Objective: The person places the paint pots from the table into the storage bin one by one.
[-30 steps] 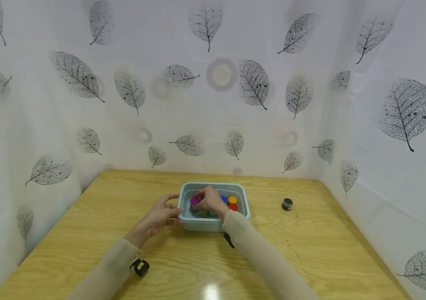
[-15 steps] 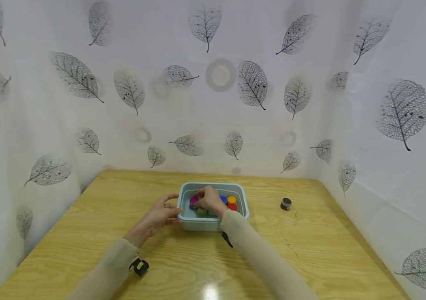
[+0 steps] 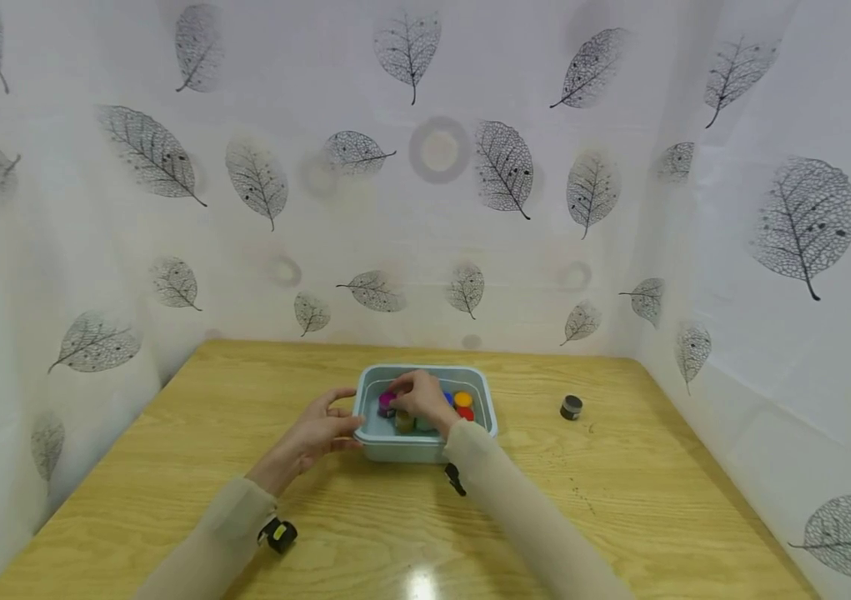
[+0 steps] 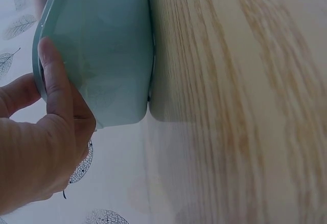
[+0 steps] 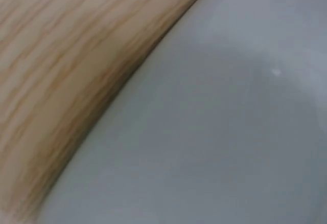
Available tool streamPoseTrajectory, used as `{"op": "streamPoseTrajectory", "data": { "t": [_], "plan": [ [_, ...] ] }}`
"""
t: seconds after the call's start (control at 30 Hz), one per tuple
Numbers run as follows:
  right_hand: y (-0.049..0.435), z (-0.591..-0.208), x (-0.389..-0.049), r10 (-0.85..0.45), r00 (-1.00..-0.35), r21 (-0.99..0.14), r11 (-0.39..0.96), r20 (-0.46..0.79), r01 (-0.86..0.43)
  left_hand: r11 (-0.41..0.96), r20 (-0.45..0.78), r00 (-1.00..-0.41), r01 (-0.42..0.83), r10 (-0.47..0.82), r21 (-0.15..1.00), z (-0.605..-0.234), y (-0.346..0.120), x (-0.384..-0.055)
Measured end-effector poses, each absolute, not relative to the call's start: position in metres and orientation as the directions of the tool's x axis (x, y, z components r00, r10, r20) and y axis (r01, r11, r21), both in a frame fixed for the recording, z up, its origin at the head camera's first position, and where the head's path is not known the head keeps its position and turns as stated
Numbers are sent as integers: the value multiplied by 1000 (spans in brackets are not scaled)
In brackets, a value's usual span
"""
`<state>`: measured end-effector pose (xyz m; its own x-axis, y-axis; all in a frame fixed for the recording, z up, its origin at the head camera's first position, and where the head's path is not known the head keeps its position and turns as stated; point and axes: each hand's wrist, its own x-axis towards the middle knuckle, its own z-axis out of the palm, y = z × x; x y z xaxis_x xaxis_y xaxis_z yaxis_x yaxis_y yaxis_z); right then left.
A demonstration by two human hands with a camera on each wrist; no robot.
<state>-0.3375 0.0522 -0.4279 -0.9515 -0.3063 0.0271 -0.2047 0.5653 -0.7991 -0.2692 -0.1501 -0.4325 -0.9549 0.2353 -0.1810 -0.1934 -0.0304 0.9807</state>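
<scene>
A pale blue-green plastic basin (image 3: 425,452) stands on the table. My left hand (image 3: 327,427) grips its left rim; in the left wrist view a thumb and fingers pinch the basin edge (image 4: 37,55) from both sides. My right hand (image 3: 425,402) reaches inside, fingers pointing left. A small purple-lidded jar (image 3: 386,403) stands at the basin's left end, with the right fingertips right beside its lid. An olive-brown jar (image 3: 404,422) sits just below those fingers. Blue (image 3: 448,399), orange (image 3: 463,400) and red (image 3: 465,413) lids show to the right, partly behind the right hand.
A small dark jar (image 3: 571,407) stands alone on the wooden table (image 3: 365,533), right of the basin. A leaf-printed white curtain (image 3: 425,250) encloses the back and sides. The right wrist view holds only the basin's wall (image 5: 204,132) and wood grain.
My right fingers have drawn slightly right, off the purple-lidded jar, which now shows more of its dark side. My left hand stays on the basin rim.
</scene>
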Motion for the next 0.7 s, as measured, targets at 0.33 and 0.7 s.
{"op": "streamPoseTrajectory", "data": {
  "t": [0.33,0.7],
  "plan": [
    [64,-425,-335,-358,-934,-844,500,1,-193,-37,-183,-954,-197,238,980,-432,-150,-270],
    [94,-415,-343,-439,-898,-880,441,-39,-177,-23,-184,-957,-194,224,981,-435,-150,-271]
  ]
}}
